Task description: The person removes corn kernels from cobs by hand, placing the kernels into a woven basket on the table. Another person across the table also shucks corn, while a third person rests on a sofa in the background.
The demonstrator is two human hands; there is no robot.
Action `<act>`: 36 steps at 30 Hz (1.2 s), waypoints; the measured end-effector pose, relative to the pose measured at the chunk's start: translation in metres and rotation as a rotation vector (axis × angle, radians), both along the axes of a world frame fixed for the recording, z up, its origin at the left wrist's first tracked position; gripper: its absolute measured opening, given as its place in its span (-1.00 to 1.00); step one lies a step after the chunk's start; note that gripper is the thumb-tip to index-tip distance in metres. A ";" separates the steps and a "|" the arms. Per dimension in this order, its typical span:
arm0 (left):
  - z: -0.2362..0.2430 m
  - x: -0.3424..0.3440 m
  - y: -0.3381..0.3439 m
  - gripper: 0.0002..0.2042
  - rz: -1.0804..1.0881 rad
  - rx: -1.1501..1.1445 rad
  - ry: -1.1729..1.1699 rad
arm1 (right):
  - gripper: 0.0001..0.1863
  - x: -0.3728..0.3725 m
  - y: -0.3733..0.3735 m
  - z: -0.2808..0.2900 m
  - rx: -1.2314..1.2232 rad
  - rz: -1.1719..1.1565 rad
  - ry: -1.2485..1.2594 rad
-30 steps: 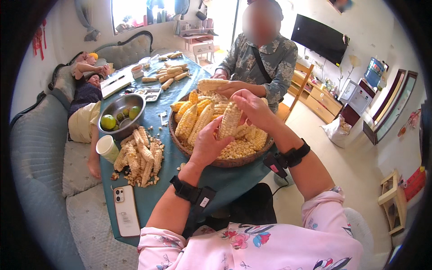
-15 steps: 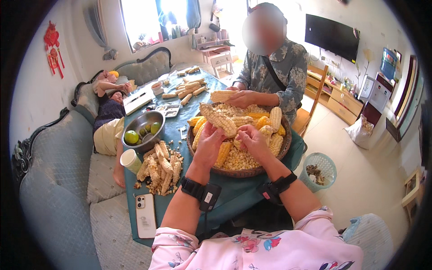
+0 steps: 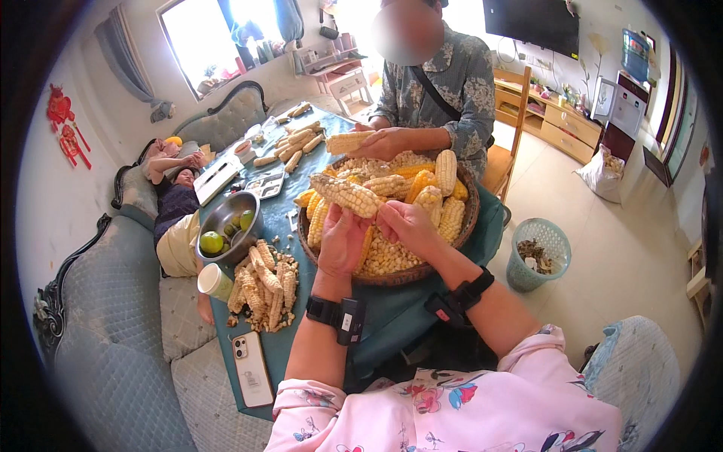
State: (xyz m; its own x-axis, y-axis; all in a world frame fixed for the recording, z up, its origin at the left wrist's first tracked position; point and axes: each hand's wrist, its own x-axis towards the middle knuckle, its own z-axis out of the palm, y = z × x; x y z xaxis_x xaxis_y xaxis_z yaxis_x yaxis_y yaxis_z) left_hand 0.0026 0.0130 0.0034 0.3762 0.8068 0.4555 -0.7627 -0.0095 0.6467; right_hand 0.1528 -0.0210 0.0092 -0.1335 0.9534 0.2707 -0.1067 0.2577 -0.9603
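Note:
My left hand (image 3: 343,239) grips a pale corn cob (image 3: 348,194) over the near left part of a round wicker basket (image 3: 384,280). Its far left end looks partly bare, while rows of kernels cover the rest. My right hand (image 3: 407,227) is closed at the cob's right end, fingers pressed against the kernels there. Beneath both hands the basket holds loose kernels (image 3: 392,258) and several yellow and whitish cobs (image 3: 446,172). Across the basket, another person (image 3: 468,98) holds a pale cob (image 3: 348,142) in both hands.
On the table, left of the basket, lie a pile of stripped cobs (image 3: 265,282), a paper cup (image 3: 215,282), a phone (image 3: 252,371) and a metal bowl (image 3: 235,242) with green fruit. More cobs (image 3: 294,143) lie farther back. A mesh bin (image 3: 536,255) stands at right. Someone lies on the sofa (image 3: 113,339).
My right hand has moved onto the right end of the cob, where before it was slightly apart. The cob is now held flatter. The whole view has shifted a little.

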 end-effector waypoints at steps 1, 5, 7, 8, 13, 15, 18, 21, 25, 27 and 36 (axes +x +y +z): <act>-0.001 -0.002 -0.001 -0.59 -0.002 0.015 0.018 | -0.67 -0.003 0.000 0.002 -0.014 0.024 -0.002; 0.001 -0.005 0.000 -0.56 0.080 0.011 0.064 | -0.67 -0.018 0.003 0.006 -0.124 0.125 0.088; 0.002 -0.004 -0.002 -0.53 0.085 -0.060 0.035 | -0.67 -0.023 0.006 0.000 -0.156 0.185 0.111; 0.001 -0.004 -0.003 -0.51 0.089 -0.097 0.016 | -0.68 -0.026 0.008 -0.002 -0.156 0.191 0.107; -0.005 -0.014 0.003 -0.43 -0.099 -0.034 0.057 | -0.71 -0.032 0.010 -0.006 -0.142 0.201 0.114; -0.002 -0.010 -0.001 -0.43 -0.064 -0.063 0.064 | -0.72 -0.032 0.011 -0.009 -0.133 0.198 0.110; -0.003 -0.008 0.000 -0.43 -0.029 -0.105 0.064 | -0.76 -0.031 0.011 -0.010 -0.153 0.191 0.084; -0.005 -0.010 0.003 -0.44 -0.048 -0.120 0.044 | -0.80 -0.032 0.011 -0.012 -0.145 0.158 0.033; -0.012 -0.008 0.007 -0.50 0.057 -0.125 0.011 | -0.86 -0.029 0.008 -0.006 -0.144 0.155 -0.009; -0.010 -0.002 0.007 -0.56 0.177 -0.100 0.005 | -0.86 -0.030 0.005 -0.012 0.104 -0.144 -0.170; -0.004 0.006 -0.004 -0.71 0.270 -0.035 0.082 | -0.82 -0.034 -0.007 0.001 0.312 -0.444 -0.296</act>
State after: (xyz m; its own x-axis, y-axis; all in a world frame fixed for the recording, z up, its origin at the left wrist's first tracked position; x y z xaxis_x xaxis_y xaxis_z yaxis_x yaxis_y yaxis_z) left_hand 0.0085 0.0087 -0.0004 0.1798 0.8977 0.4023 -0.6806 -0.1818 0.7098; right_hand 0.1187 -0.0283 0.0102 0.1462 0.8166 0.5583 0.3346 0.4903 -0.8048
